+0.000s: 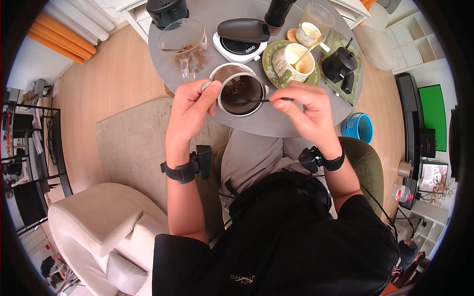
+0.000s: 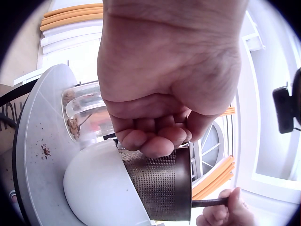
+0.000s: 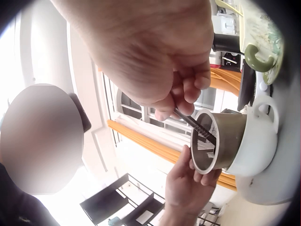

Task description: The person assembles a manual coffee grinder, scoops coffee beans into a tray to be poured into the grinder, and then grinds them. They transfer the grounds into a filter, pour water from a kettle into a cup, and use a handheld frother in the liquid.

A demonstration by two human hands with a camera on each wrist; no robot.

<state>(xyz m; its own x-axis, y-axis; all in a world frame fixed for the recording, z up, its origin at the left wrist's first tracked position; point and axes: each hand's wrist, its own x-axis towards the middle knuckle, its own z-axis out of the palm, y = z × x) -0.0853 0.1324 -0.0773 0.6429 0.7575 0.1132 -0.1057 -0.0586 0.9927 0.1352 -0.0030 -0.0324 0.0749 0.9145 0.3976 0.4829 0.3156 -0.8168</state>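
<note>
A metal mesh filter [image 1: 253, 103] is tilted over a white cup [image 2: 101, 186], with dark brown matter inside. My left hand [image 1: 192, 108] grips the filter at its side, fingers curled against the mesh in the left wrist view. My right hand [image 1: 307, 109] pinches the handle of a dark spoon [image 3: 189, 120], whose bowl reaches into the filter. In the right wrist view the filter [image 3: 229, 136] slants above the white cup [image 3: 256, 141].
A glass pitcher [image 1: 195, 37] with brown pieces stands at the back left. Behind the cup are a scale [image 1: 232, 53] and a black tray [image 1: 244, 29]. A patterned cup [image 1: 281, 55] on a green plate and a black pot [image 1: 338, 65] stand right. Brown crumbs [image 2: 45, 151] lie on the table.
</note>
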